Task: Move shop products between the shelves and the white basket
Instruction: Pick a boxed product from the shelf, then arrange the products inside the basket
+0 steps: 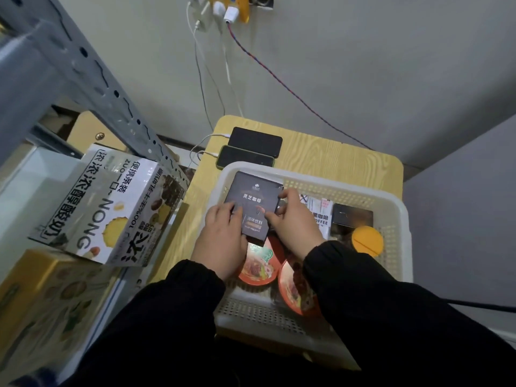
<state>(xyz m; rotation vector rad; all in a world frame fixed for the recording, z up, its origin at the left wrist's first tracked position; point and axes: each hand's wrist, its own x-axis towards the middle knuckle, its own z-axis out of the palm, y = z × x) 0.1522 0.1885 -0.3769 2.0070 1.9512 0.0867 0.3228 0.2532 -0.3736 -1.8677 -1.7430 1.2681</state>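
I see one flat dark grey cardboard box with pale Chinese lettering [252, 205], held over the far left part of the white perforated plastic basket [391, 208] on the pale wood-grain bench [349, 152]; the left grip [220, 241] pinches its near left edge, and the right grip [296, 222] pinches its right edge. In the basket I count two round red-rimmed noodle bowls [258, 268] and one orange round lid [367, 241]; beyond it lie two black phones [255, 141]. My black sleeves [363, 289] partly cover the bowls; the yellow carton [50, 289] on the grey metal shelf [92, 74] is blurred.
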